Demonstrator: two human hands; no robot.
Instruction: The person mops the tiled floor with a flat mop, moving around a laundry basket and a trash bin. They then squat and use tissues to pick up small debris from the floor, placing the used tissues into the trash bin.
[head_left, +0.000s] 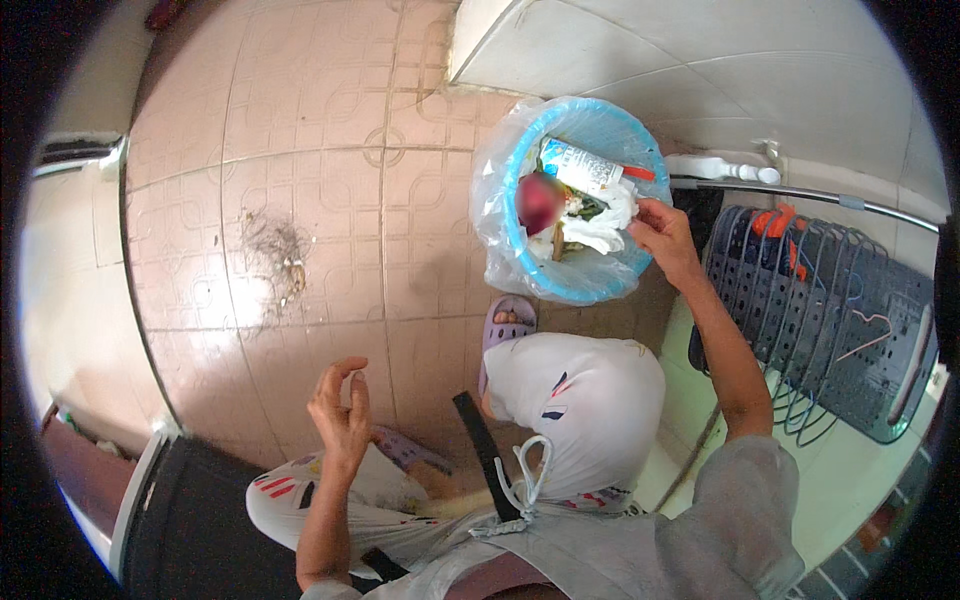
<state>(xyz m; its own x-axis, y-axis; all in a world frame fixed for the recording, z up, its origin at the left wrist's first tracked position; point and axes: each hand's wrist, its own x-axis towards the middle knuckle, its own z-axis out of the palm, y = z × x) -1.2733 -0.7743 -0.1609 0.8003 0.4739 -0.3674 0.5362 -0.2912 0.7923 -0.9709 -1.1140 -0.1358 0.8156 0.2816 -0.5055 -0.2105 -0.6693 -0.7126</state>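
Note:
A blue-rimmed trash bin [655, 150] with a clear plastic liner [492, 190] stands on the floor ahead of me. Inside it lie crumpled white tissue [603, 228], a white and blue wrapper [580, 165], a dark red item that is blurred, and some green scraps. My right hand [665, 238] reaches over the bin's right side, its fingers curled together beside the tissue; what they pinch, if anything, cannot be made out. Off to the left, my left hand [340, 408] hovers above the floor, empty, with its fingers loosely bent and the thumb apart.
A small pile of hair and debris [278, 258] lies on the pink tiled floor [330, 190]. Right of the bin, several hangers [790, 290] hang from a metal rail [800, 190] with a white bottle [720, 168] behind it. A black panel [210, 520] stands at the lower left.

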